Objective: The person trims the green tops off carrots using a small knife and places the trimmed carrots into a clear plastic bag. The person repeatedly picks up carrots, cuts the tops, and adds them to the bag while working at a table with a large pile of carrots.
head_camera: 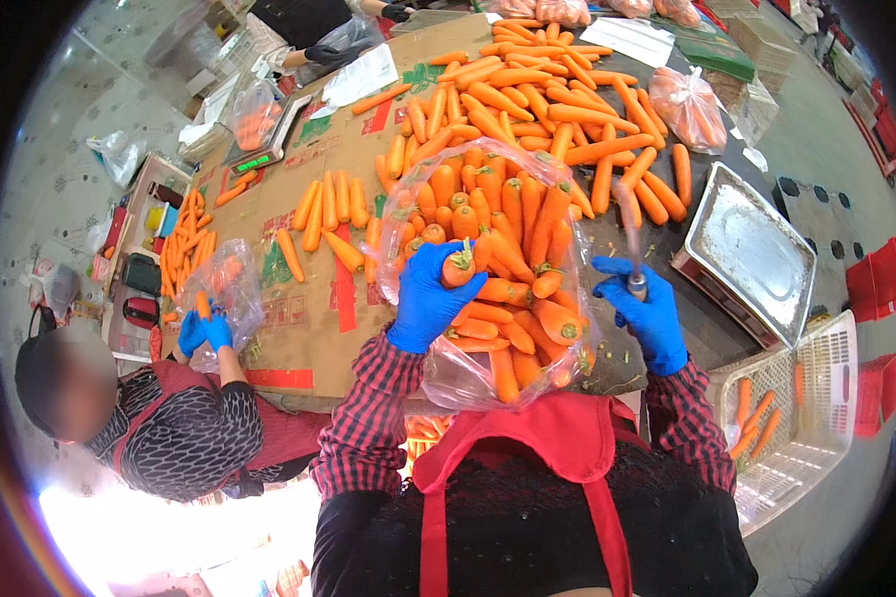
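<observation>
My left hand (pixel 434 295), in a blue glove, is closed around a carrot (pixel 459 270) whose cut green top points up at me. It is over the near left part of a large clear plastic bag (pixel 459 373) filled with carrots. To the right of the bag, my right hand (pixel 642 310), also blue-gloved, grips the handle of a knife (pixel 637 280) with its blade pointing away from me; the blade is blurred. Beyond the bag lies a big heap of loose carrots (pixel 545 82), and several more carrots (pixel 328 205) lie in a row on cardboard to its left.
An upturned metal-topped scale (pixel 754 246) and a white plastic crate (pixel 784 440) with carrots stand at right. A co-worker (pixel 179 433) at left handles a carrot over a plastic bag. Another person (pixel 299 37) stands across the table, near a digital scale (pixel 257 160) bearing bagged carrots.
</observation>
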The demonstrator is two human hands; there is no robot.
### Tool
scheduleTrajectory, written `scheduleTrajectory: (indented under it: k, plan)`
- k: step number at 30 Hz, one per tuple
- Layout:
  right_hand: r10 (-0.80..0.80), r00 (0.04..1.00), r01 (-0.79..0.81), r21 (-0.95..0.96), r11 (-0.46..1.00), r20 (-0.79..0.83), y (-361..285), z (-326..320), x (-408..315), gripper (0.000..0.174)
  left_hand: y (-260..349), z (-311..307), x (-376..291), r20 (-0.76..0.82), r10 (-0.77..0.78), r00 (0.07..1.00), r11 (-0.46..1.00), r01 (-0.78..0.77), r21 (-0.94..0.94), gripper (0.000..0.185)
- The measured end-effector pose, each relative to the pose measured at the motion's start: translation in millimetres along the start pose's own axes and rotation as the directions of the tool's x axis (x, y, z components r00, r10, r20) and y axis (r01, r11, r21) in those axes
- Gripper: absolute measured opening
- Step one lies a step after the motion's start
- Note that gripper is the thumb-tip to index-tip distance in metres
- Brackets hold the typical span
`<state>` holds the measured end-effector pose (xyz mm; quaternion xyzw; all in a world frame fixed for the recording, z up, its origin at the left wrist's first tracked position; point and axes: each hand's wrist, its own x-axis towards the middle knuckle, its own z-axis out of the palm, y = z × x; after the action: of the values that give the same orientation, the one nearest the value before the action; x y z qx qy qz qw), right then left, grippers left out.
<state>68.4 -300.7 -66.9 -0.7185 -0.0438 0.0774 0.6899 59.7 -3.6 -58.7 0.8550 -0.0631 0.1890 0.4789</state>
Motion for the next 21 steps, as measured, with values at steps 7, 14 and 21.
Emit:
scheduleTrajectory:
  k: [7, 14, 21]
  plan:
    - [-0.407, 0.884, 0.466, -0.524, 0.713, 0.231, -42, 39, 3, 0.045, 32, 13, -10, 0.089, -0.033, 0.995, 0.987, 0.046, -0.156, 0.036]
    - [-0.319, 0.938, 0.342, -0.207, 0.917, 0.133, -31, 59, 16, 0.034, 24, -1, 7, 0.136, -0.464, 0.876, 0.625, 0.432, -0.650, 0.034]
    - [-0.050, 0.964, 0.073, -0.080, 0.994, 0.259, -42, 55, 12, 0.031, -20, -13, 8, 0.317, -0.597, 0.737, 0.084, 0.450, -0.889, 0.026]
